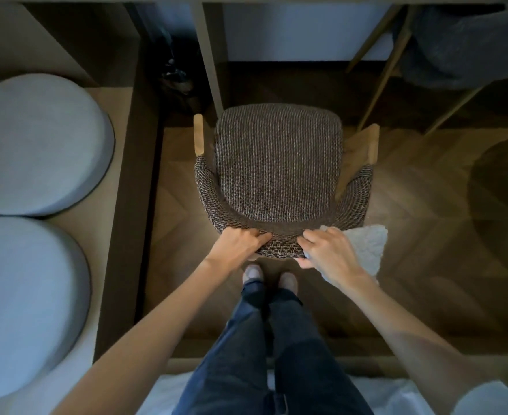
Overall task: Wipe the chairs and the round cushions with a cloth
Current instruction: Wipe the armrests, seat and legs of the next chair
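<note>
Directly below, a brown woven-fabric chair [276,163] stands on the herringbone wooden floor [426,235], its curved backrest nearest the person. The left hand [240,245] grips the top of the backrest, fingers curled over the rim. The right hand [327,253] clamps the same rim just beside it, with a white fluffy cloth [366,250] pinned under the palm; most of the cloth hangs out to the right. The hands are close but not touching. At left, two round pale grey cushions [37,145] lie touching on a light wooden bench [75,235]. Far right at top, a dark grey chair [462,46] is partly in view.
</note>
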A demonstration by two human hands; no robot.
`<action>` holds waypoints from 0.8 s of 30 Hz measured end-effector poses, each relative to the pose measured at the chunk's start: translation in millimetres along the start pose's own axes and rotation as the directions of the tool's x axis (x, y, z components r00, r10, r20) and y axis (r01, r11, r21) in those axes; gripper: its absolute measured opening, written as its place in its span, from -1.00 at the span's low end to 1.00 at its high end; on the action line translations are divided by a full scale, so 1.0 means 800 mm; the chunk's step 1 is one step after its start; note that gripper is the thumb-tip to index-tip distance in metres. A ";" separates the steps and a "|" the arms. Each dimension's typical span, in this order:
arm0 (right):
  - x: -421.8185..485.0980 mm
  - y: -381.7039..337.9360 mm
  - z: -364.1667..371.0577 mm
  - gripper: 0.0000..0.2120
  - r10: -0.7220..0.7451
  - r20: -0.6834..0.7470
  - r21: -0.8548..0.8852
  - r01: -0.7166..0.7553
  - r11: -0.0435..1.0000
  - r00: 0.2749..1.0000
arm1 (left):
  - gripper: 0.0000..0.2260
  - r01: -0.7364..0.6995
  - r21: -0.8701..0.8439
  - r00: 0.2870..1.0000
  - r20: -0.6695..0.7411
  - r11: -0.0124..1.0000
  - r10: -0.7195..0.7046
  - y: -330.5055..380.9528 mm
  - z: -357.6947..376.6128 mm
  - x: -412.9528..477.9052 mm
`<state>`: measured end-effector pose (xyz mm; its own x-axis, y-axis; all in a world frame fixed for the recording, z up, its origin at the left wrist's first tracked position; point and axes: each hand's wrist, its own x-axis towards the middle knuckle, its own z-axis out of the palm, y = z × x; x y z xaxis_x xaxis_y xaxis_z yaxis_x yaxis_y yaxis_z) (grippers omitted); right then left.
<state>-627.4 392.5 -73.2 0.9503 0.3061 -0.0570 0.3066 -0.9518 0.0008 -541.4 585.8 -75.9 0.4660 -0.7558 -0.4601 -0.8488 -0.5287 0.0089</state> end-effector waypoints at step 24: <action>-0.024 -0.012 0.067 -0.64 0.362 -0.458 0.308 -0.237 0.921 0.812 | -0.56 -0.022 -0.422 0.204 -0.889 0.906 -0.409 0.064 0.138 0.034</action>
<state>-651.4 394.8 -125.6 0.9075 -0.0873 0.4108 0.0409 -0.9552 -0.2932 -599.9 580.7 -185.7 0.6645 -0.2817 0.6921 -0.6741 -0.6258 0.3925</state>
